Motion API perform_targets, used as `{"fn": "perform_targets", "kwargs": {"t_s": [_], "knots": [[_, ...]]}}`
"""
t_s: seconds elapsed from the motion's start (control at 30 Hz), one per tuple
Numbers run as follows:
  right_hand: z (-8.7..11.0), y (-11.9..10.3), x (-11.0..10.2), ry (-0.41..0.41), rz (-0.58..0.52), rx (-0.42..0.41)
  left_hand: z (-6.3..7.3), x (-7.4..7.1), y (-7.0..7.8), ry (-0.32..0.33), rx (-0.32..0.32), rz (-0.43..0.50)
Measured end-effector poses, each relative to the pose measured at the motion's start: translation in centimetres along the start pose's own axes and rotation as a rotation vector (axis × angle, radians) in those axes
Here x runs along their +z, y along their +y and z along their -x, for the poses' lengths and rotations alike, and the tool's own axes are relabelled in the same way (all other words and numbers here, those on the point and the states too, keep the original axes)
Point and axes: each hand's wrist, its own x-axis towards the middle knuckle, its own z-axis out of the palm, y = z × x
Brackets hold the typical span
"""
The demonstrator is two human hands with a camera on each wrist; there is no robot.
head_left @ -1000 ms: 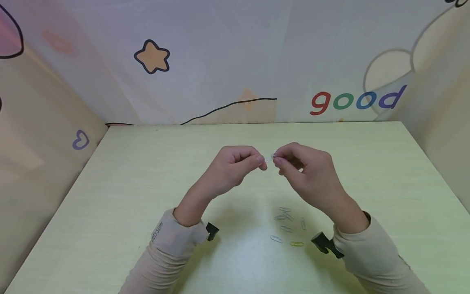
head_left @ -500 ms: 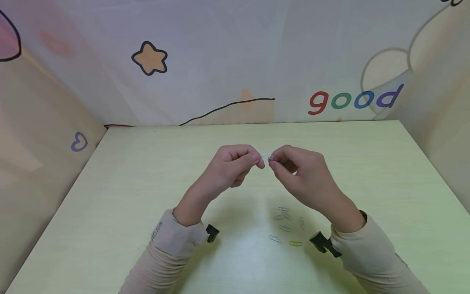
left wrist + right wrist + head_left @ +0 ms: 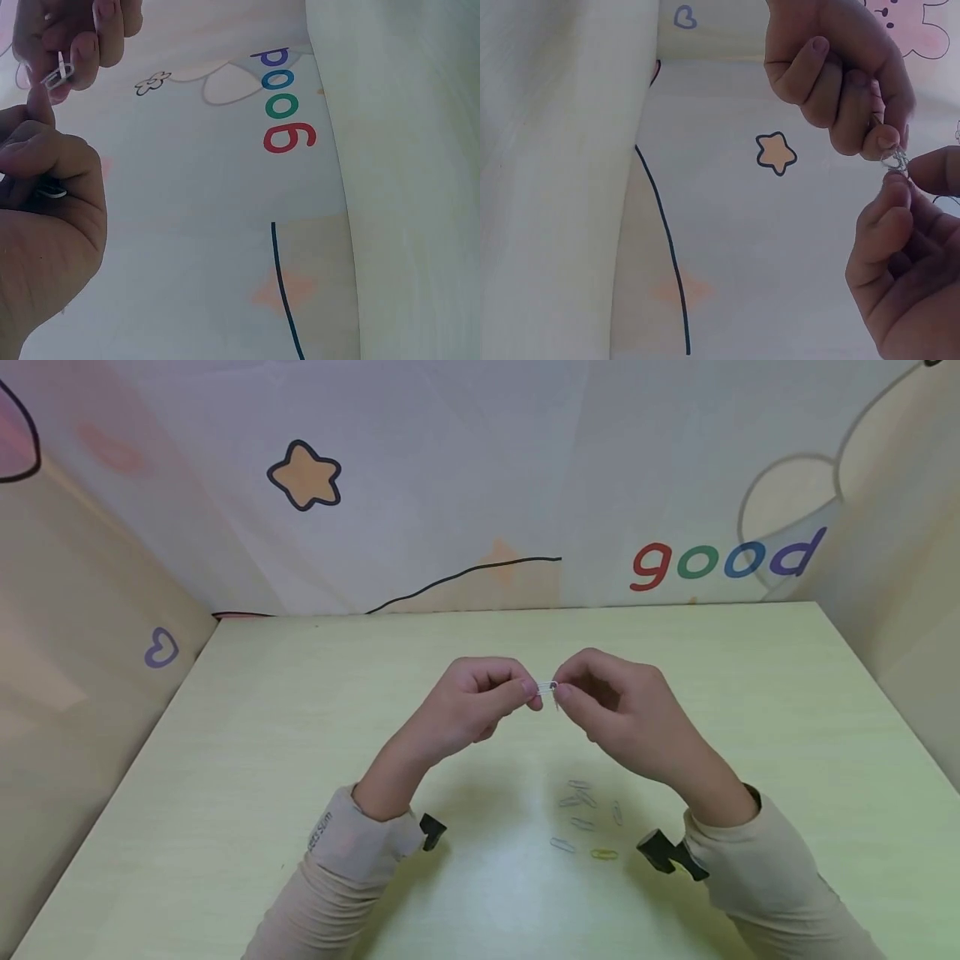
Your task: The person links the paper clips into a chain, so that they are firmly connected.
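In the head view, the held paper clip (image 3: 545,688) is up above the table (image 3: 315,760), between the two hands. Its long axis runs roughly side to side, in line from one set of fingertips to the other. The left hand (image 3: 480,700) is on its left and pinches that end between thumb and forefinger. The right hand (image 3: 626,714) is at its right end, thumb and forefinger nearly together, and seems to pinch a second clip (image 3: 557,701), whose thin wire hangs just at that end. Neither hand is clearly nearer; both meet at the held paper clip. The loose clips (image 3: 582,823) and one yellow clip (image 3: 604,854) lie on the table, nearer the person than the held paper clip and mostly a little to its right.

In the left wrist view, wire loops show at the right hand's fingertips, and a pale bit of wire (image 3: 52,192) shows among the left hand's curled fingers; which clip each belongs to, I cannot tell.

In the right wrist view, both hands' fingertips crowd around the held paper clip, the loops overlapping there. Whether the two clips are linked or only touching cannot be made out.
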Motion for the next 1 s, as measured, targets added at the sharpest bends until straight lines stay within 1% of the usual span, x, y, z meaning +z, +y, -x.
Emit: {"fn": "perform_targets", "kwargs": {"t_s": [0.1, 0.17, 0.3, 0.4, 0.47, 0.5, 0.67, 0.73, 0.8, 0.87, 0.93, 1.0], "knots": [[-0.1, 0.0, -0.2, -0.027, -0.079, 0.033, 0.0, 0.1, 0.2, -0.023, 0.000, -0.039], [-0.1, 0.0, -0.3, -0.042, -0.137, 0.054, 0.1, 0.3, 0.4, -0.029, 0.020, -0.078], [-0.1, -0.1, -0.4, -0.060, -0.239, 0.077, 0.5, 0.8, 1.0, 0.002, 0.079, -0.193], [-0.1, -0.3, -0.4, -0.074, -0.309, 0.091, 0.8, 1.2, 1.5, 0.042, 0.129, -0.310], [0.0, -0.3, -0.5, -0.088, -0.353, 0.094, 0.9, 1.5, 1.7, 0.066, 0.193, -0.400], [0.0, -0.3, -0.5, -0.094, -0.372, 0.094, 1.0, 1.6, 1.8, 0.080, 0.240, -0.455], [0.0, -0.5, -0.5, -0.116, -0.444, 0.073, 0.9, 1.9, 1.8, 0.180, 0.524, -0.738], [0.1, -0.5, -0.5, -0.118, -0.472, 0.066, 0.8, 1.9, 1.6, 0.212, 0.616, -0.820], [0.1, -0.5, -0.4, -0.123, -0.513, 0.061, 0.7, 2.0, 1.4, 0.230, 0.687, -0.878], [0.1, -0.5, -0.2, -0.130, -0.557, 0.059, 0.6, 2.0, 1.3, 0.239, 0.743, -0.922], [0.1, -0.5, -0.1, -0.141, -0.598, 0.057, 0.6, 2.0, 1.3, 0.244, 0.784, -0.959], [0.2, -0.5, 0.0, -0.155, -0.640, 0.051, 0.6, 2.0, 1.3, 0.249, 0.808, -1.002]]}}
